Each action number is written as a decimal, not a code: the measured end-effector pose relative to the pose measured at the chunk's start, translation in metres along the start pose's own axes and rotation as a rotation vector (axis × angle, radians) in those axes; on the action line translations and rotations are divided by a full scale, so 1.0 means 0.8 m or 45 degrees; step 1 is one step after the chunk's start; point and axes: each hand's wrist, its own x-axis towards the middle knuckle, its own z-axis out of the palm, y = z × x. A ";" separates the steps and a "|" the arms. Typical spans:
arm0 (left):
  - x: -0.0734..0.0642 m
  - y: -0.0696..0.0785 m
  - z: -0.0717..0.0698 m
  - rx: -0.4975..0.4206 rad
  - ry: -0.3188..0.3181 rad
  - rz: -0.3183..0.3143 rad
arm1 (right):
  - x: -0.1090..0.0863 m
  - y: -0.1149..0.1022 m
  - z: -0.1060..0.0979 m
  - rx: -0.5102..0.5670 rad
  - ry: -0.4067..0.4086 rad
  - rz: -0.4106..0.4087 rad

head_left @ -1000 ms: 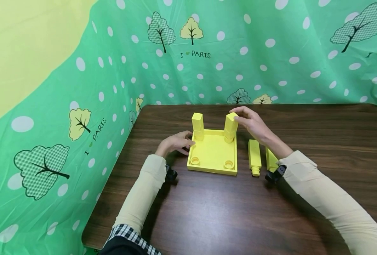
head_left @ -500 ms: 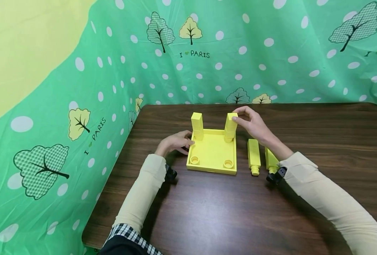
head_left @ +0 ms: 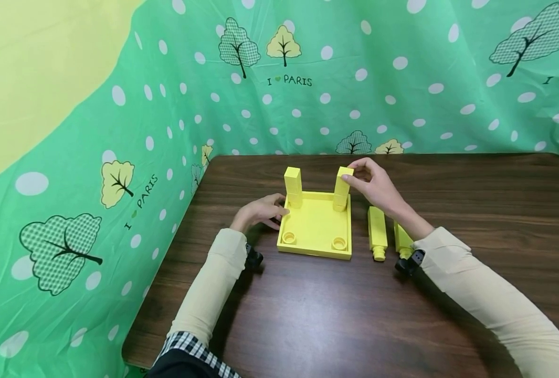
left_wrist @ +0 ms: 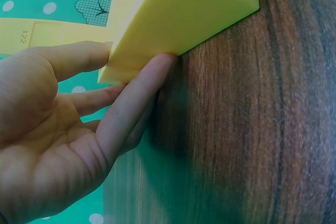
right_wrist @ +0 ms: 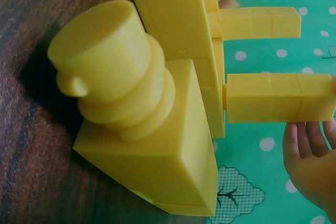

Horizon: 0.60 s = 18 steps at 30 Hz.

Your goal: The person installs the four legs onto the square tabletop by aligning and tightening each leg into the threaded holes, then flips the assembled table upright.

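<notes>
A square yellow plastic tabletop [head_left: 314, 226] with a raised rim lies underside up on the table. My left hand [head_left: 259, 211] grips its left edge, thumb on the rim and fingers along the outer side, as the left wrist view shows. At the back right corner stands a square yellow leg [head_left: 341, 191]; my right hand [head_left: 376, 184] pinches it near the top between thumb and fingers. Its lower end is at the corner socket. Another upright leg [head_left: 293, 186] occupies the back left corner. Both front corners have bare round sockets [head_left: 339, 243].
To the right of the tabletop lie two loose legs: one leg [head_left: 377, 231] in plain sight, another leg [head_left: 403, 241] partly under my right forearm. Their knobbed ends face me. Dark wood table [head_left: 307, 315] extends around; a green dotted cloth [head_left: 402, 94] hangs behind and at left.
Between my right fingers the back right leg has turned a little, so its faces point differently. My left hand and the tabletop stay in place.
</notes>
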 end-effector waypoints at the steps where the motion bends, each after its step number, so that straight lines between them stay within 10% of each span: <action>1: 0.001 0.000 0.000 -0.002 0.000 0.001 | 0.000 0.000 0.000 0.000 0.000 0.002; 18: 0.001 -0.003 0.000 -0.004 0.010 0.018 | 0.005 -0.006 -0.005 0.306 -0.214 0.077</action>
